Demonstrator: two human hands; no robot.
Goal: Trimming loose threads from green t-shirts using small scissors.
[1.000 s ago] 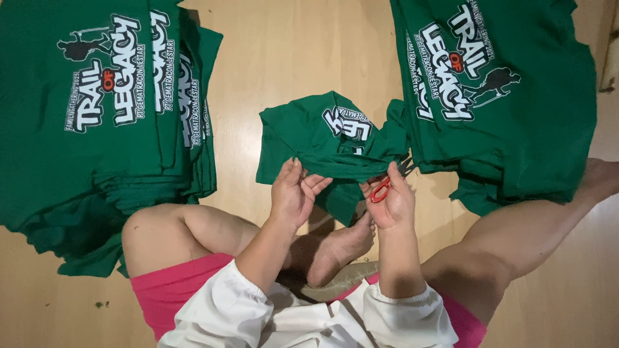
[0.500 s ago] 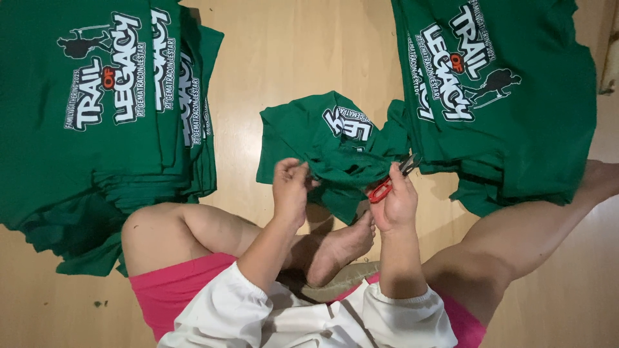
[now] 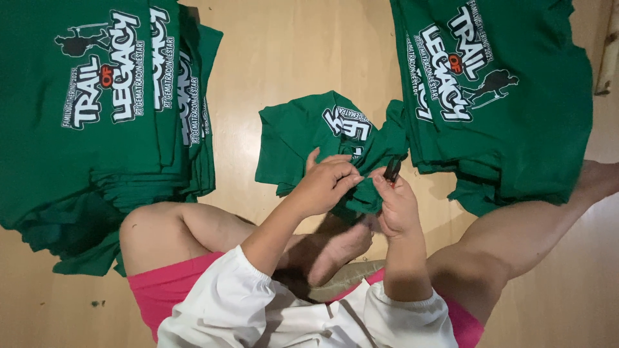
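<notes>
Fingers of the left hand (image 3: 329,183) pinch a fold of the crumpled green shirt (image 3: 316,138), which lies on the wooden floor (image 3: 290,58) between the two shirt stacks. Beside that pinch, the right hand (image 3: 396,206) grips small dark snips (image 3: 391,171). Keeping the fabric taut and the blades close to the pinch should give a clean cut.

Two shirt stacks (image 3: 97,129) (image 3: 503,116), one loose shirt (image 3: 303,135)

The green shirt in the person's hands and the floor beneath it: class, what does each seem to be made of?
Green shirt: soft knit fabric, probably cotton, matt; it crumples and folds. Floor: pale wood or wood-look laminate, smooth with a faint sheen; grain streaks show.
</notes>
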